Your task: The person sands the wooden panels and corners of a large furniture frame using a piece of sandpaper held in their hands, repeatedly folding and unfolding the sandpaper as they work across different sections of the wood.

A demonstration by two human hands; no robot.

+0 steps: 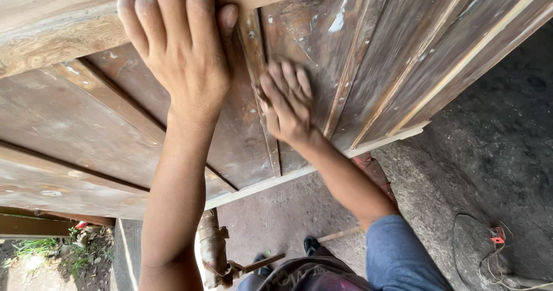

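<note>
An old wooden door (86,124) with worn, whitish-stained panels lies tilted across the upper view. My left hand (178,49) grips its thick top rail (52,26), with the fingers curled over the edge and the thumb on the near side. My right hand (288,101) presses on a narrow recessed panel (305,32) beside a vertical strip (256,66). Its fingers lie close together and look blurred. Whatever may be under the palm is hidden. The right arm wears a blue sleeve (397,256).
Below the door is a rough grey concrete floor (489,141). A coil of wire with a small red part (496,235) lies at lower right. A rusty wrapped post (212,248), a wooden stick (340,233) and my dark shoe (311,245) are near the bottom. Grass (34,253) shows at lower left.
</note>
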